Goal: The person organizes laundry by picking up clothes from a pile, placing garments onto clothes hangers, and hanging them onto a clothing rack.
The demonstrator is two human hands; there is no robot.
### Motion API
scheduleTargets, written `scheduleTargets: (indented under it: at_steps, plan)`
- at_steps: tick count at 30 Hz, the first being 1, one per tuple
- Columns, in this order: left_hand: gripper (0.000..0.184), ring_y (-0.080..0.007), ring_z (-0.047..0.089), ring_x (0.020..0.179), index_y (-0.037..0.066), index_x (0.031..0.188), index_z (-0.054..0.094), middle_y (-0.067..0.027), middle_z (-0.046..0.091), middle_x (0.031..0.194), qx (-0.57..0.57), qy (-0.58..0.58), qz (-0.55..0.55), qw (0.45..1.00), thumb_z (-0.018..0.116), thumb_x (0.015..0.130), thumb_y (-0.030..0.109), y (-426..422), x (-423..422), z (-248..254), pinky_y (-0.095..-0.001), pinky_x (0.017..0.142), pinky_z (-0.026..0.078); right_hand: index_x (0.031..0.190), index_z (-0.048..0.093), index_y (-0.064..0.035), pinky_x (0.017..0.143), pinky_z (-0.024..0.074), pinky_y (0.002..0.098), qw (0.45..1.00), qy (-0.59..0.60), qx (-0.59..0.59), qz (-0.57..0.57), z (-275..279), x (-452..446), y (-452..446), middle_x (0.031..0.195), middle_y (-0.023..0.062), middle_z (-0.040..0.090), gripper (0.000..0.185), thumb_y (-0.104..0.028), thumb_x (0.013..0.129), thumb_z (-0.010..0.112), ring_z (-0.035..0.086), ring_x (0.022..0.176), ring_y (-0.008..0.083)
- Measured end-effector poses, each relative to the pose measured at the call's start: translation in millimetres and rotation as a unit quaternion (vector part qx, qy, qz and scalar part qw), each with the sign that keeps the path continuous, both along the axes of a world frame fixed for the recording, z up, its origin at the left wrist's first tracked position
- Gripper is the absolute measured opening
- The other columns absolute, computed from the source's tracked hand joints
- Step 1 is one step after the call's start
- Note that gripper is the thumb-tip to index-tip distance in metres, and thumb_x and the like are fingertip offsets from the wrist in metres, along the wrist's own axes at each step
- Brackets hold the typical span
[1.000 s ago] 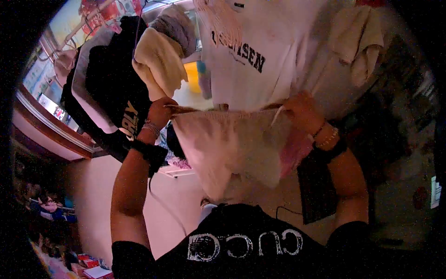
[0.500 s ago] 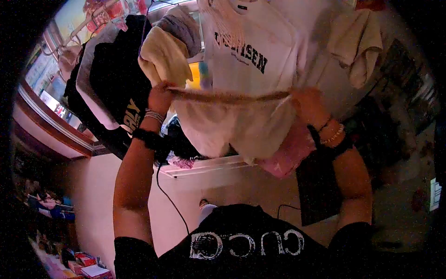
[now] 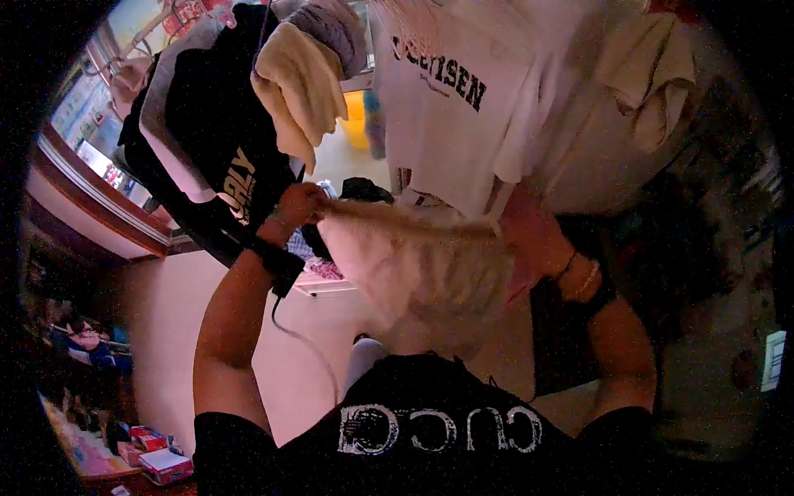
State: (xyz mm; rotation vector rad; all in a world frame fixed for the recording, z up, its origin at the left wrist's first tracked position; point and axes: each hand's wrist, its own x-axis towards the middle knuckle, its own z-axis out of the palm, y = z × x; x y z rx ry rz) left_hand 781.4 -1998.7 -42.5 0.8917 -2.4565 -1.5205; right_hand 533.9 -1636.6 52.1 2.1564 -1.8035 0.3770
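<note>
A pale shorts-like garment [image 3: 413, 264] hangs spread between my two hands, its lower part blurred. My left hand [image 3: 299, 205] is closed on one end of its upper edge. At the other end my right hand [image 3: 533, 236], smeared by motion, grips the same edge. Just beyond the garment hangs a white T-shirt with black lettering [image 3: 447, 116]. Above my left hand hangs a cream towel-like cloth [image 3: 299, 87]. Black clothing with pale lettering [image 3: 203, 124] hangs to the left of it.
A beige cloth [image 3: 649, 74] hangs at upper right. Behind the hanging clothes is a yellow object [image 3: 354, 120]. Patterned cloth [image 3: 322, 268] lies low beyond my left wrist. Boxes and papers [image 3: 165, 463] are at lower left. A cable runs from my left wrist.
The garment's upper edge rose, then came down again, and its lower part has swung. Both my hands moved down with it from half a second ago. The hanging clothes have shifted slightly in view.
</note>
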Motion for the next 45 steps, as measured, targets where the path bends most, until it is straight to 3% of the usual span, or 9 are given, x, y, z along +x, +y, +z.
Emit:
scheduleTargets:
  at_steps: [4,16,20,26,34,40,42,43,45]
  plan:
    - [0.017,-0.0222,0.062,0.071,0.0,0.085,0.061,-0.013,0.061,0.086,0.14,0.129,0.126,0.974,0.046,0.078,-0.001,35.6,-28.2,65.5,-0.0286,0.054,0.053,0.107,0.049,-0.0028,0.073,0.0466,0.0397,0.992,-0.07,0.057,-0.09,-27.4,-63.5,19.3,0.093,0.0152,0.058,0.032,-0.016,0.078,0.053,0.054,0.084,0.0351]
    - [0.022,-0.0181,0.054,0.088,0.004,0.091,0.056,-0.0048,0.056,0.093,-0.151,0.187,-0.246,0.939,0.049,0.072,-0.003,70.2,-69.5,130.8,-0.0287,0.077,0.045,0.115,0.047,-0.0066,0.075,0.0466,0.035,0.993,-0.038,0.085,-0.07,44.9,13.2,-2.2,0.096,0.0122,0.059,0.047,-0.024,0.074,0.063,0.059,0.085,0.0273]
    - [0.025,-0.0185,0.052,0.088,0.005,0.094,0.055,-0.0041,0.055,0.097,-0.083,0.291,-0.365,0.881,0.052,0.07,-0.001,93.3,-98.7,128.2,-0.0287,0.077,0.044,0.121,0.038,-0.0062,0.072,0.0474,0.0328,0.929,-0.341,0.057,-0.134,63.7,66.3,-71.6,0.095,0.012,0.057,0.06,-0.024,0.072,0.068,0.058,0.08,0.0247]
    - [0.04,-0.0178,0.052,0.1,0.009,0.11,0.046,-0.0068,0.048,0.107,0.053,0.333,-0.147,0.93,0.06,0.074,0.0,70.5,-79.4,154.6,-0.0283,0.077,0.047,0.112,0.048,-0.0056,0.068,0.0483,0.0325,0.895,-0.44,-0.04,-0.067,25.7,26.0,-162.3,0.088,0.0102,0.06,0.053,-0.028,0.07,0.071,0.059,0.077,0.0207]
    - [0.051,-0.0207,0.047,0.107,0.005,0.118,0.044,-0.0118,0.05,0.113,-0.154,0.108,-0.178,0.966,0.068,0.075,0.02,-23.6,-11.2,14.7,-0.0327,0.091,0.039,0.093,0.058,-0.0038,0.059,0.0492,0.0303,0.871,-0.472,-0.1,-0.094,75.8,36.3,-162.2,0.075,0.0069,0.062,0.039,-0.033,0.071,0.071,0.059,0.063,0.0171]
    - [0.037,-0.0187,0.051,0.094,0.003,0.105,0.05,-0.0088,0.054,0.098,-0.122,0.124,-0.257,0.951,0.065,0.077,0.022,-10.4,-14.6,-14.3,-0.0313,0.079,0.043,0.097,0.058,-0.0046,0.055,0.0454,0.0232,0.72,-0.643,-0.168,-0.2,101.2,35.7,-108.2,0.073,0.0008,0.059,0.038,-0.033,0.073,0.069,0.055,0.065,0.0098]
    - [0.029,-0.0168,0.051,0.089,0.003,0.101,0.05,-0.0069,0.055,0.092,-0.159,0.081,-0.232,0.956,0.061,0.081,0.021,-16.0,-26.6,-7.1,-0.0297,0.075,0.043,0.098,0.059,-0.0049,0.06,0.0466,0.026,0.729,-0.633,-0.15,-0.215,90.7,7.8,-79.1,0.077,0.0022,0.06,0.039,-0.035,0.074,0.068,0.056,0.069,0.0124]
    - [0.023,-0.0156,0.053,0.085,0.004,0.098,0.05,-0.0059,0.055,0.09,0.042,0.124,-0.189,0.973,0.057,0.083,0.02,-12.0,-25.5,13.8,-0.0272,0.073,0.043,0.098,0.06,-0.0046,0.062,0.0468,0.0277,0.79,-0.547,-0.11,-0.255,89.1,-3.8,-60.7,0.079,0.0029,0.061,0.04,-0.036,0.074,0.067,0.056,0.069,0.0139]
    - [0.027,-0.0145,0.054,0.08,0.001,0.102,0.049,-0.0054,0.057,0.088,-0.079,0.149,-0.087,0.982,0.056,0.084,0.02,-20.4,-40.5,41.3,-0.0259,0.07,0.045,0.097,0.061,-0.0043,0.065,0.047,0.0293,0.835,-0.456,-0.069,-0.301,84.0,-28.5,-26.2,0.081,0.0037,0.062,0.041,-0.038,0.074,0.066,0.056,0.069,0.0154]
